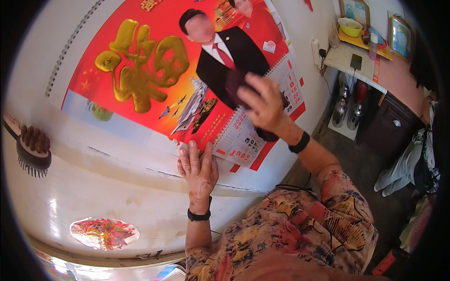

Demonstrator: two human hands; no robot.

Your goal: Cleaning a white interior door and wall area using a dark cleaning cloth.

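A large red wall calendar (140, 105) with a raised gold character and printed figures hangs on the white wall. My left hand (199, 168) lies with fingers spread at the calendar's lower edge, the fingertips touching it. My right hand (265, 103) presses a dark maroon cloth (239, 86) against the calendar, over the dark printed jacket and the spiral-bound date pad (242, 140). Part of the cloth hangs below that hand. Both wrists wear black bands.
At left hangs a hairbrush (34, 154) beside brown beads. A shelf at upper right holds a yellow bowl (349, 27), a phone (356, 61) and framed pictures; vacuum flasks (339, 112) stand below. A person in grey trousers (400, 168) is at far right.
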